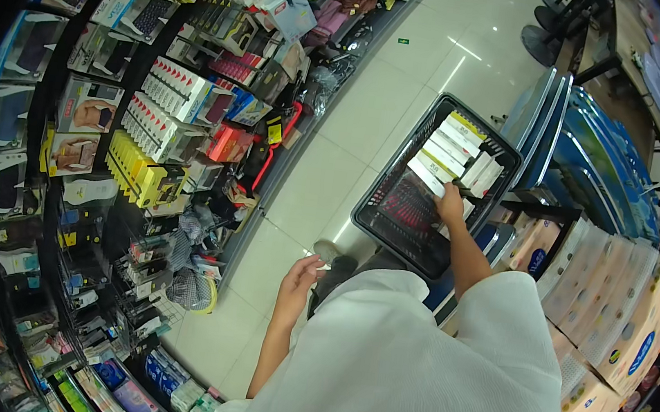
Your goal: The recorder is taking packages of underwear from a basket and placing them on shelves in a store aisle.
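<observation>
Inside a black plastic shopping basket (386, 158), my right hand (450, 205) grips the near end of a white box (431, 175) with a yellow edge. Several similar white boxes (457, 136) stand packed in a row beyond it. More white boxes (482, 174) line the basket's right side, one partly hidden behind my hand and forearm. Part of the basket floor shows at the near left. My left hand (302, 273) hangs away from the basket, above the floor near my shoe, with loosely bent fingers and nothing in them.
On the left, hooks on a store rack carry boxed underwear (90, 107), yellow boxes (162, 185) and white boxes (174, 88). Folded blue-patterned boards (607, 166) lean right of the basket. Wrapped tissue packs (631, 317) are stacked at my right. Pale floor tiles (337, 145) form the aisle.
</observation>
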`<state>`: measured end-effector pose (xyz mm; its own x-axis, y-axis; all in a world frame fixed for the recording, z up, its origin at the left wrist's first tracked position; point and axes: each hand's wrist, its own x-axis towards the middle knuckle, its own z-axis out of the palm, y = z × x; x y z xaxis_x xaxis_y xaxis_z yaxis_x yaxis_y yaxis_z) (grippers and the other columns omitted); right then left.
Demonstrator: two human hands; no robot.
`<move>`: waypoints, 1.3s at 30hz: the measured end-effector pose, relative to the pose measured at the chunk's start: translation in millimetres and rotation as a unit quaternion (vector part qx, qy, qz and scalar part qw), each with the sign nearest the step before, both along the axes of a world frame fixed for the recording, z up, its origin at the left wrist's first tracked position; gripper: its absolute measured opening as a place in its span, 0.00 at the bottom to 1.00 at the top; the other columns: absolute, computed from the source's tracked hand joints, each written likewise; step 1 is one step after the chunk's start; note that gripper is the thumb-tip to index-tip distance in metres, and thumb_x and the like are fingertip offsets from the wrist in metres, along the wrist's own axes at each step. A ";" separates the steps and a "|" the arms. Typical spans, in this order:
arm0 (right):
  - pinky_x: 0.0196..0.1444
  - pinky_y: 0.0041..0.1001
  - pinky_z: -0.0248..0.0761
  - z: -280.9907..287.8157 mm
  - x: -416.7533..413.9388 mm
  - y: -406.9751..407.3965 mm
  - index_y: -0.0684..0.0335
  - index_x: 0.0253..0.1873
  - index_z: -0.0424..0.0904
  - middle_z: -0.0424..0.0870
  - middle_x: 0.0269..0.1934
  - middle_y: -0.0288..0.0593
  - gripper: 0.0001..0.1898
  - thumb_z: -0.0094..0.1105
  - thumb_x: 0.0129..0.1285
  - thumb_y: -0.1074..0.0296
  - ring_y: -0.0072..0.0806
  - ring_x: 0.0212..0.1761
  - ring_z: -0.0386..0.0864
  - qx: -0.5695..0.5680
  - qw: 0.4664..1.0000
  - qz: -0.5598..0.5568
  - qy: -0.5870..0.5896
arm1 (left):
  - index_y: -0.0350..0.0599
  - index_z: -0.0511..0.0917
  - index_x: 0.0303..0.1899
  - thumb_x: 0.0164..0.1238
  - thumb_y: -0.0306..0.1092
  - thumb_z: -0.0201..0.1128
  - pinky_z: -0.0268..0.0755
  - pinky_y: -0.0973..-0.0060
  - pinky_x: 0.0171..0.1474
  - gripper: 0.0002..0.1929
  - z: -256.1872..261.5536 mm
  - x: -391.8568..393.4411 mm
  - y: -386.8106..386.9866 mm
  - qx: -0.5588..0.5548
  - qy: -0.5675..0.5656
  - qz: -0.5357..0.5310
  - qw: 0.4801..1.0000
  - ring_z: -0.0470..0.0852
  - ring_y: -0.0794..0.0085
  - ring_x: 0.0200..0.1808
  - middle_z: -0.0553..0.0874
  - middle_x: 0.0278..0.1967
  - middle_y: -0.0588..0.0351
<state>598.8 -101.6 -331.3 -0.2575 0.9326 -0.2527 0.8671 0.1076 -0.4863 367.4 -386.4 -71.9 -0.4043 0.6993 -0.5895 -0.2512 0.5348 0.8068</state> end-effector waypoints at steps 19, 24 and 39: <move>0.33 0.22 0.72 294.9 -196.1 -1.4 0.67 0.40 0.76 0.78 0.28 0.37 0.17 0.51 0.65 0.55 0.20 0.30 0.77 -0.370 0.796 0.334 0.342 | 0.40 0.70 0.48 0.70 0.43 0.52 0.72 0.84 0.28 0.16 12.8 -71.6 -33.7 0.146 -0.187 -0.001 0.972 0.82 0.73 0.33 0.76 0.35 0.58; 0.40 0.22 0.71 273.9 -281.1 -91.5 0.66 0.61 0.64 0.76 0.42 0.41 0.25 0.51 0.66 0.55 0.22 0.36 0.76 -0.328 0.754 0.300 0.484 | 0.38 0.71 0.47 0.70 0.38 0.51 0.72 0.82 0.24 0.13 17.3 -99.8 -99.1 0.190 -0.002 0.157 0.969 0.82 0.73 0.26 0.80 0.31 0.55; 0.61 0.25 0.58 294.0 -432.1 -175.9 0.63 0.69 0.52 0.66 0.61 0.39 0.30 0.51 0.63 0.73 0.23 0.61 0.65 -0.414 0.679 0.327 0.511 | 0.40 0.57 0.65 0.73 0.44 0.44 0.75 0.73 0.42 0.25 22.7 -215.8 -151.3 0.291 0.072 0.400 0.866 0.82 0.64 0.42 0.77 0.49 0.44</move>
<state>166.7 -277.5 -37.3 -0.9834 0.1816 0.0018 -0.0700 -0.3700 -0.9264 151.6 -537.7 -49.2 -0.9368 0.3234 -0.1335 -0.2271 -0.2716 0.9352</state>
